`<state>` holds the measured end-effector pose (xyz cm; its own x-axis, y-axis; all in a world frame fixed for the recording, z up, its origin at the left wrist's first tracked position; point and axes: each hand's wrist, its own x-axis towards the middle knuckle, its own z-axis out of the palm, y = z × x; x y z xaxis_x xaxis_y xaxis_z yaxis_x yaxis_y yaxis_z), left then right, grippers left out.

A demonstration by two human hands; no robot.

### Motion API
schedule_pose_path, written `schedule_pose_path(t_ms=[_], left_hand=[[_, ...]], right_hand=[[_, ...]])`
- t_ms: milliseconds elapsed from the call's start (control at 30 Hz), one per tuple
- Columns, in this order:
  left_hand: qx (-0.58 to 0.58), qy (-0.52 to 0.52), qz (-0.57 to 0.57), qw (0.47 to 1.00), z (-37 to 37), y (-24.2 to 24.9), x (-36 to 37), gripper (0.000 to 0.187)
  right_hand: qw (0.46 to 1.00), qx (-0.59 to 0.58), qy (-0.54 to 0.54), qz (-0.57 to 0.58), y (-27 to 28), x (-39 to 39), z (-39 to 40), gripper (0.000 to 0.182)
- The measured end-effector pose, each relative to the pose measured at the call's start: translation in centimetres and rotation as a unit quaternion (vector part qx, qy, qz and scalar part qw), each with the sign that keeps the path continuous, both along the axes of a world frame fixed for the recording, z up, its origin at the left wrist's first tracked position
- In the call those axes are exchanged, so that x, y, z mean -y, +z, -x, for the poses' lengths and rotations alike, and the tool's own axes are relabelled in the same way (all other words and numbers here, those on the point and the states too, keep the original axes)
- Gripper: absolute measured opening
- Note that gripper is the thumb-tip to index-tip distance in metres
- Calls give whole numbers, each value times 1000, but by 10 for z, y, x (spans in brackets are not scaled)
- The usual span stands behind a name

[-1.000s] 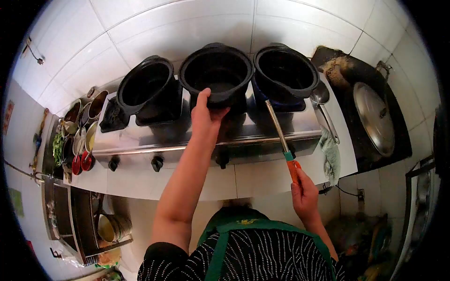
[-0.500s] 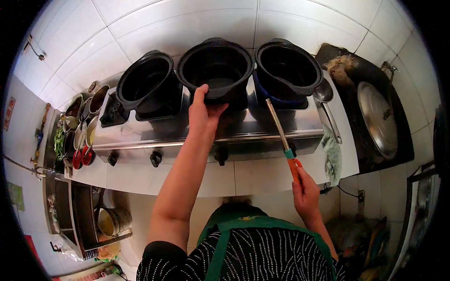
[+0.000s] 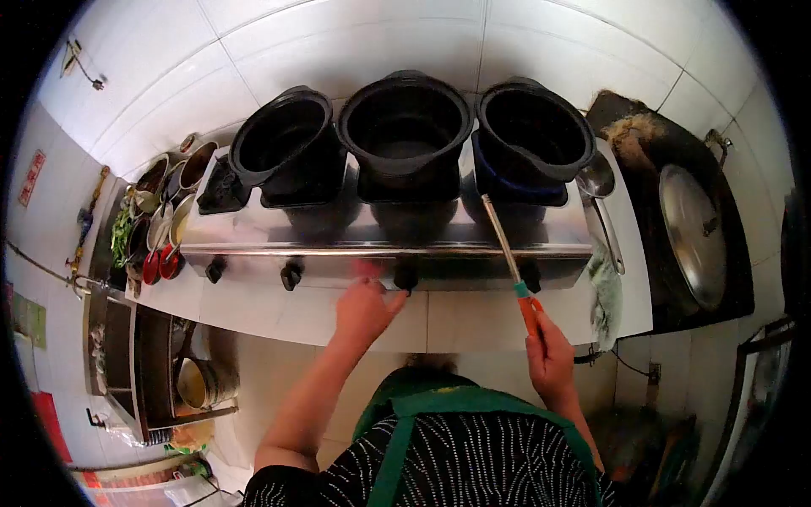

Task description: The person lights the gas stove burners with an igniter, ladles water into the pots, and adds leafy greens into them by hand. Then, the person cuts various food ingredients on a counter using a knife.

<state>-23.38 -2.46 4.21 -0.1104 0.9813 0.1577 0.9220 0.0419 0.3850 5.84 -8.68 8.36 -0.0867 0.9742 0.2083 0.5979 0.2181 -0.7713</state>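
Observation:
My left hand [image 3: 365, 311] is at the stove's front, thumb apart from the fingers, close to a black control knob [image 3: 406, 277]. Its fingertips are blurred, so contact with the knob cannot be made out. In my right hand [image 3: 550, 359] is a long-nosed lighter [image 3: 509, 253] with an orange handle, its metal tip just in front of the right black pot [image 3: 536, 131]. Blue shows low around that pot. The middle pot [image 3: 405, 127] and left pot [image 3: 283, 135] sit on the steel gas stove [image 3: 329, 232].
Bowls of seasonings [image 3: 160, 224] with red spoons stand left of the stove. At the right lie a ladle [image 3: 606, 220] and a green cloth [image 3: 604, 296]. Beyond them a metal lid [image 3: 691, 237] rests on a dark stove. A tiled wall is behind the pots.
My left hand has let go of the middle pot's rim and come down to the stove's front by the knob. My right hand still holds the lighter in nearly the same place.

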Motion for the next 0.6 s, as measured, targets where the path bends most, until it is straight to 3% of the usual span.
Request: schedule_pose_path(t_ms=[67, 167, 300, 367, 400, 433, 467, 500, 533, 600], left_hand=[[12, -22, 170, 985, -12, -1, -6, 40], [-17, -10, 152, 988, -25, 9, -14, 37], [-2, -10, 96, 995, -28, -7, -13, 36], [162, 39, 97, 981, -27, -12, -15, 35], [162, 41, 97, 981, -27, -18, -14, 35], [366, 100, 121, 917, -28, -28, -11, 30], [552, 154, 138, 808, -29, -33, -8, 27], [710, 199, 148, 659, -30, -37, -6, 27], [711, 199, 147, 659, -33, -40, -3, 27], [815, 193, 107, 536, -40, -38, 3, 23]], right_hand=[[1000, 5, 13, -13, 1, -2, -1, 34], [999, 31, 22, 13, 7, -9, 3, 33], [997, 34, 53, -43, -2, -18, 7, 34], [995, 32, 58, -75, -6, -21, 8, 35], [994, 58, 47, -81, -7, -22, 8, 35], [992, 85, 36, -87, -9, -22, 8, 35], [992, 85, 38, -87, -10, -23, 9, 35], [990, 120, 33, -73, -11, -25, 9, 35], [986, 155, 28, -60, -11, -26, 10, 34], [982, 182, 25, -52, -11, -27, 10, 34]])
